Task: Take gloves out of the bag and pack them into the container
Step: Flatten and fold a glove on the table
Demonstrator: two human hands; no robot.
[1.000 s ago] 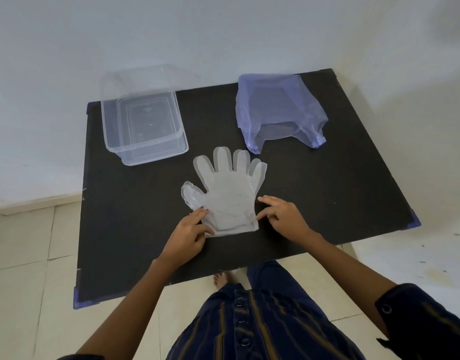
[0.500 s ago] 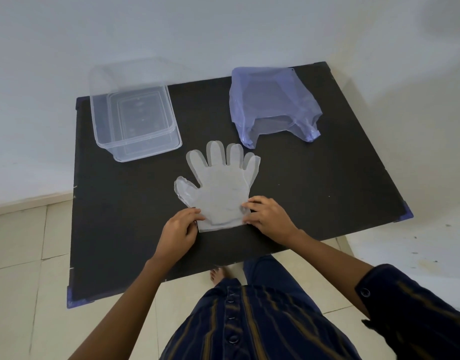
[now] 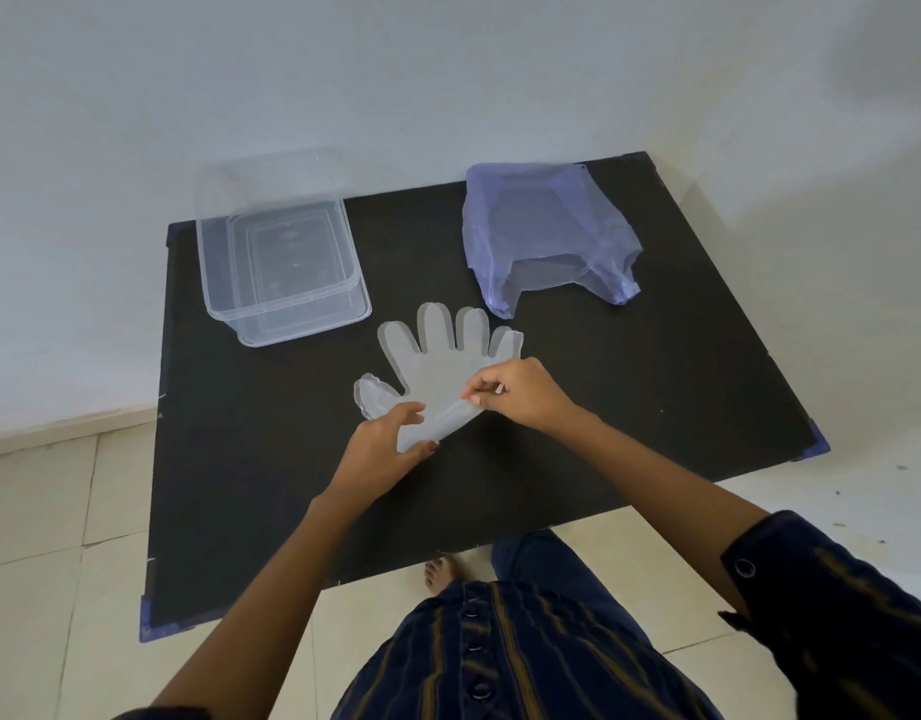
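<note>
A stack of clear plastic gloves (image 3: 437, 363) lies flat on the black table (image 3: 630, 387), fingers pointing away from me. My left hand (image 3: 383, 452) grips the cuff's left corner. My right hand (image 3: 521, 392) pinches the cuff's right corner, lifted and folded up over the palm. The clear plastic container (image 3: 279, 262) stands open at the back left with nothing visible inside. The pale purple bag (image 3: 544, 228) sits crumpled at the back right, its mouth toward me.
A white wall runs behind the table, close to the container and bag. Tiled floor (image 3: 43, 537) lies to the left and in front. My bare foot (image 3: 440, 571) shows under the table's near edge.
Both hands went from resting at the cuff to gripping it. The cuff edge has come off the table and is folding toward the glove fingers.
</note>
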